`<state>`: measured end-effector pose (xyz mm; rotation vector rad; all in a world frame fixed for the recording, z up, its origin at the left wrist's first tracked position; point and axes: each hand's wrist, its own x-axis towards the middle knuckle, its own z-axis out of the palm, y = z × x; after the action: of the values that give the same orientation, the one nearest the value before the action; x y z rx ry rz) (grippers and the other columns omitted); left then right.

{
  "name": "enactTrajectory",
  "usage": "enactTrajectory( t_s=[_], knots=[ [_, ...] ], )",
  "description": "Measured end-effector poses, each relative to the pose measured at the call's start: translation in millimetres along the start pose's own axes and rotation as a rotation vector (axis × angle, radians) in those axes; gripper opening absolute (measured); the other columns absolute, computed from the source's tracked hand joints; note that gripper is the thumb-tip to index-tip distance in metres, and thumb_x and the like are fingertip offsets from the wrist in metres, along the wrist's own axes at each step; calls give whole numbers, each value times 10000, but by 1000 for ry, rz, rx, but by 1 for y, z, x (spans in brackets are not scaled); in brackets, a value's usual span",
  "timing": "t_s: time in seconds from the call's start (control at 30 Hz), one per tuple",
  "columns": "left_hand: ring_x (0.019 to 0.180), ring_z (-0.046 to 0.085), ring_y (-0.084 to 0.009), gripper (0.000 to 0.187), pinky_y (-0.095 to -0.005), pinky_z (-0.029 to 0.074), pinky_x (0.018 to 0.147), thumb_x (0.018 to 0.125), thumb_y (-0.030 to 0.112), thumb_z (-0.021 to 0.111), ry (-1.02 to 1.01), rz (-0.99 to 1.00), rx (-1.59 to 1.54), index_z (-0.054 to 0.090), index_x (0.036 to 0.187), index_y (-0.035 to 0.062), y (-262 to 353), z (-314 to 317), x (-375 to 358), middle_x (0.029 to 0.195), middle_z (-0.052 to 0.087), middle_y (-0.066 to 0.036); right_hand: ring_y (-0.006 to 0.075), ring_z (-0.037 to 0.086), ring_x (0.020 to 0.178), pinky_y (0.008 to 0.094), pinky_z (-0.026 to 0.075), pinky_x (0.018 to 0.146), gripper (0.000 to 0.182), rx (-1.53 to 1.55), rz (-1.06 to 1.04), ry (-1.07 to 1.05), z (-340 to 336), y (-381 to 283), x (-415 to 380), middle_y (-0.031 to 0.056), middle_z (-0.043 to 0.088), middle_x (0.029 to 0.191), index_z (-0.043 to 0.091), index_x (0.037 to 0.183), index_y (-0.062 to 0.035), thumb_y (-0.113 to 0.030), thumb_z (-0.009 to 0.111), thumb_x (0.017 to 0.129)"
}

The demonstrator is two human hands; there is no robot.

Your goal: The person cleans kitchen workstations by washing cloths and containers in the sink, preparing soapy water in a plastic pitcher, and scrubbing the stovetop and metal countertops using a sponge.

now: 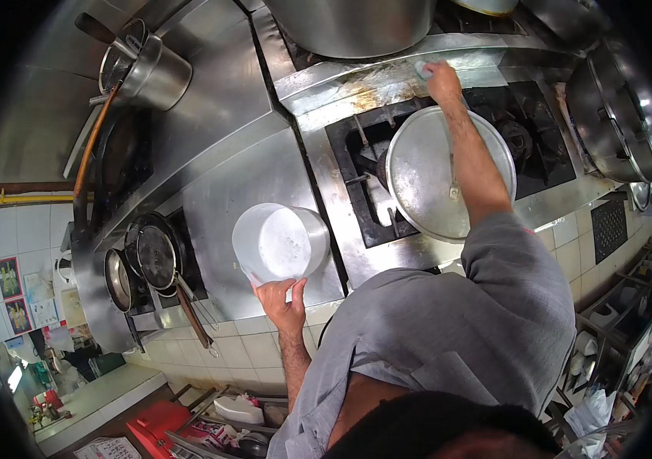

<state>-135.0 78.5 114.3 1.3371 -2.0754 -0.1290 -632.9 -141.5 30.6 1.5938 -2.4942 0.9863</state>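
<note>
My left hand (pixel 284 301) grips the near edge of a translucent white plastic tub (pixel 314 237), with the thumb raised at its side. The tub stands on the steel counter (pixel 219 203), and whitish, foamy-looking liquid (pixel 280 237) shows inside. My right hand (pixel 444 83) reaches over the stove and presses a pale green scouring pad (pixel 422 70) to the steel ledge (pixel 387 86) behind the burners. Brown stains (pixel 368 99) mark the ledge left of this hand. Under my right forearm a large round metal lid (pixel 425 172) lies over the burner grates.
A large steel pot (pixel 353 27) stands behind the ledge. Black burner grates (pixel 529 138) surround the lid. Pans (pixel 159 256) with long handles sit at the left, below a steel pot holding utensils (pixel 161 76). Big steel pots (pixel 621 115) stand at the right.
</note>
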Motion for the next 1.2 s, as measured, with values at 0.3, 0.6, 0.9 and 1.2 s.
enactTrajectory(
  t_s=[0.3,0.6,0.9,1.2],
  knots=[
    [750,498,-208,192,-554,273,1010,654,136,765,-7,-40,-20,599,745,103,-3,0,-2,699,541,-3,310,551,969,384,443,839,230,-168,-342,-376,27,22,2,143,590,939,674,892,-100,-17,545,720],
    [753,481,-258,193,-368,376,704,679,97,743,-41,-21,72,577,773,61,4,0,2,736,553,-64,306,579,990,420,450,857,243,-322,17,-260,-28,203,61,167,607,1042,657,940,-109,-212,459,843],
    [755,484,-255,195,-363,377,711,682,106,744,-36,-61,104,578,773,63,8,-1,1,741,558,-55,330,611,870,377,476,772,322,424,651,605,-12,165,52,197,637,894,619,985,-36,-68,610,665],
    [735,497,-215,229,-399,388,808,655,134,771,0,-43,48,583,780,97,3,1,-1,682,539,-11,397,467,913,447,388,800,346,391,304,382,99,-138,-29,229,435,961,454,976,-19,53,558,654]
  ],
)
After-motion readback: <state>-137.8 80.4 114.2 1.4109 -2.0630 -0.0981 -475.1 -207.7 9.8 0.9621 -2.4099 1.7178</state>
